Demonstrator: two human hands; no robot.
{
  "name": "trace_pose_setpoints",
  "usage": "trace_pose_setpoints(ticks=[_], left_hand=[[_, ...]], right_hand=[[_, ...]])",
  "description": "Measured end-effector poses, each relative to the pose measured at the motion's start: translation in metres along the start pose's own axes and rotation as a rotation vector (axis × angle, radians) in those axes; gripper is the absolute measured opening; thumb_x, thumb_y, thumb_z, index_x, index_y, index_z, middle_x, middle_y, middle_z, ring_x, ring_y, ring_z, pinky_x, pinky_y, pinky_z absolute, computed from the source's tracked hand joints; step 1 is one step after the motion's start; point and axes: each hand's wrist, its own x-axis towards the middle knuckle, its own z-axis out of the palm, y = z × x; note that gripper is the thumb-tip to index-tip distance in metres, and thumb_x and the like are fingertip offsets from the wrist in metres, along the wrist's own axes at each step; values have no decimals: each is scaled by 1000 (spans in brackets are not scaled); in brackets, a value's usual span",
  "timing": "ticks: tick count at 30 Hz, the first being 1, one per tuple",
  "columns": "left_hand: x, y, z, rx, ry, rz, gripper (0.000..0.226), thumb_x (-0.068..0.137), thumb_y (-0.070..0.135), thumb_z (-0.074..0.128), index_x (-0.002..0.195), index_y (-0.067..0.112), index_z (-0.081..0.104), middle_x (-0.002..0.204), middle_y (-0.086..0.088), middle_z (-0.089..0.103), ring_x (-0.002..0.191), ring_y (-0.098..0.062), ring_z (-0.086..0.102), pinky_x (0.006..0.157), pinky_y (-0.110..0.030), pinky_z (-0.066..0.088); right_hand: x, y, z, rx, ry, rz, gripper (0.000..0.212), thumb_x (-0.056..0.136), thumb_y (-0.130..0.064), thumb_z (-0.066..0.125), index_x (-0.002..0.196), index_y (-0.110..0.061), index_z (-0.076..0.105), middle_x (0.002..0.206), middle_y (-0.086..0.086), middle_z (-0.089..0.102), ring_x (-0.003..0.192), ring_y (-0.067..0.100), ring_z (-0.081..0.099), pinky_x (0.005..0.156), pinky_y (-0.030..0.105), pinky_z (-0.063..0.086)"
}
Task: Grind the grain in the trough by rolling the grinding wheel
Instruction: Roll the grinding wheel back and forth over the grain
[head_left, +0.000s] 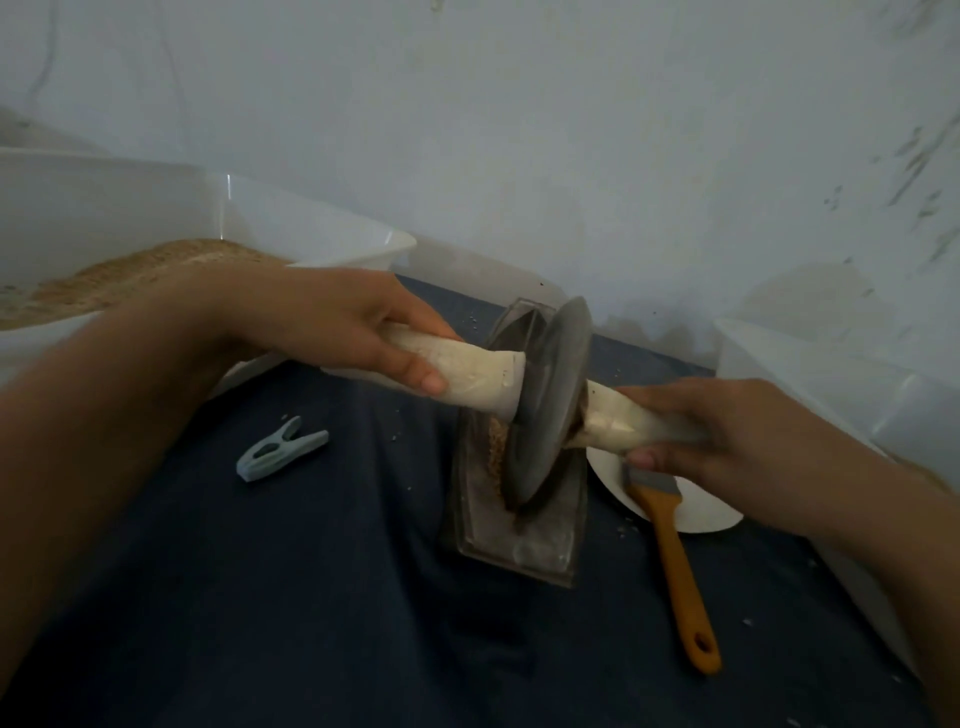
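Rolling step: grey metal grinding wheel (545, 410) in long narrow trough (519, 499)
Left hand (332, 327) at 9 o'clock, right hand (701, 426) at 3, both gripping cream handles; next, push along tan grain (496, 452)

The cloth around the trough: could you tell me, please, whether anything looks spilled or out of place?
Yes. Small pale specks lie scattered on the dark cloth beside the trough. A blue clothes peg lies loose on it, and the brush rests half on the white plate.

Looks like a makeshift home work corner, not a proper kitchen: scuffed pale wall (571, 130) at the far side, dark blue cloth (311, 597) as the work surface, white plastic tubs far left (156, 208) and right (810, 364), a clothes peg (280, 455) lying loose.
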Motion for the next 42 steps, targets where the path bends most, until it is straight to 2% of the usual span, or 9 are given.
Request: trace_pose_setpoints(ticks=[3,8,13,20,25,29,35,39,42], left_hand=[[14,-13,13,50,108,-55,38,79,44,63,115,49,54,115,20,63,106,1,56,88,-11,39],[34,-28,35,294,400,-114,54,86,38,62,137,37,43,128,0,57,119,-17,47,100,-30,34],[19,-16,16,91,216,-63,46,80,39,67,124,41,55,122,17,61,111,-2,53,96,-21,36],[-2,-3,-3,-24,-35,-6,43,67,51,62,110,46,63,97,28,67,91,11,59,77,-1,39],[25,-22,23,187,278,-77,46,85,38,62,130,38,50,121,9,61,111,-8,52,92,-22,36],[40,-30,36,409,452,-85,53,87,39,60,137,36,43,116,-2,59,110,-21,50,91,-30,34],[10,-12,8,58,107,-4,39,73,51,63,110,55,53,107,29,63,100,9,55,82,-4,36],[-4,-4,-6,-62,-77,28,44,69,54,61,112,46,63,98,29,67,92,10,60,77,-1,39],[2,-11,-1,-34,-55,-18,43,69,54,60,110,44,63,101,24,68,94,7,60,80,-5,42]], right_hand=[[16,3,20,-99,153,31,51,86,-34,61,135,-36,45,113,-5,58,102,12,48,79,25,33],[34,5,41,-216,332,73,52,90,-30,58,139,-27,41,126,2,56,112,22,47,89,32,34],[18,1,25,-251,178,11,52,89,-36,58,138,-34,41,121,-5,56,110,16,46,85,26,31],[-4,-4,-2,-52,38,-15,49,82,-40,65,128,-47,48,90,-24,49,81,-3,42,68,14,30],[27,2,29,-184,209,65,51,89,-33,59,137,-30,43,122,-1,58,110,19,50,91,32,37],[37,8,41,-231,294,84,53,91,-33,56,141,-26,40,126,1,57,111,21,49,93,33,37],[12,2,13,-212,105,-1,50,85,-39,61,133,-40,45,111,-8,58,102,12,48,76,24,31],[-4,0,-6,-38,-1,-32,50,80,-42,65,126,-51,48,89,-27,49,82,-3,44,68,14,32],[5,0,5,-55,65,1,49,84,-38,63,130,-45,47,102,-15,56,95,5,49,74,22,33]])
